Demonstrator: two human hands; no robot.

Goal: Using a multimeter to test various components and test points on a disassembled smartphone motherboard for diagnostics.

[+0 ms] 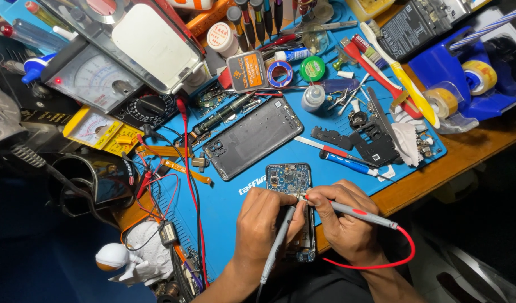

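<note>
Now both hands, left hand (266, 221) and right hand (342, 221), pinch probes onto the upright-lying opened phone (294, 210).

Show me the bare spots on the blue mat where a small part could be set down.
Bare blue work mat lies between the red probe lead, the grey phone back cover and the left hand. A narrower strip runs between that cover and the blue-handled screwdriver. The mat's top and right side are crowded with tools, bottles and black plastic parts.

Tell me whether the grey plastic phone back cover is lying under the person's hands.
No. The grey plastic phone back cover lies apart on the blue work mat, above the hands, which hold probes to the opened phone's circuit board.
</note>
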